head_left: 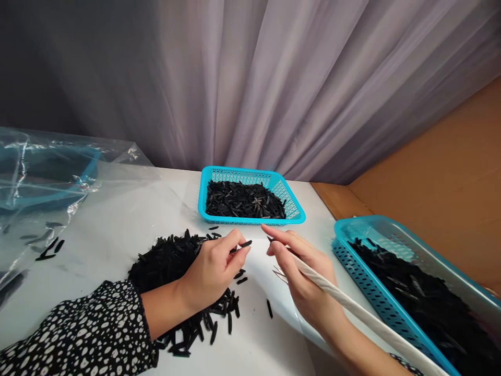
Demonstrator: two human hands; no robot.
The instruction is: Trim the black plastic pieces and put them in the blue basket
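While the left hand (pixel 217 261) pinches one small black stick (pixel 246 244) near the black pile (pixel 166 263), the right hand (pixel 309 279) curls round a long white tool (pixel 344 296) like a pencil; a blue basket (pixel 252 221) sits behind them.

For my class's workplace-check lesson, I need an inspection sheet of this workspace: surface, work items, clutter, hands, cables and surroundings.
Surface: white tabletop, bright glare near the hands.
Work items: heap of black strips by the left forearm; far blue basket and right-side blue basket, both holding dark pieces.
Clutter: loose strips outside the heap; clear plastic at left, with a blue container showing through.
Hands: left hand pinches one strip; right hand has a dark tip by thumb and forefinger, object unclear.
Cables: none certain; a pale rod or cord runs along the right hand.
Surroundings: grey curtain behind; brown panel at right.
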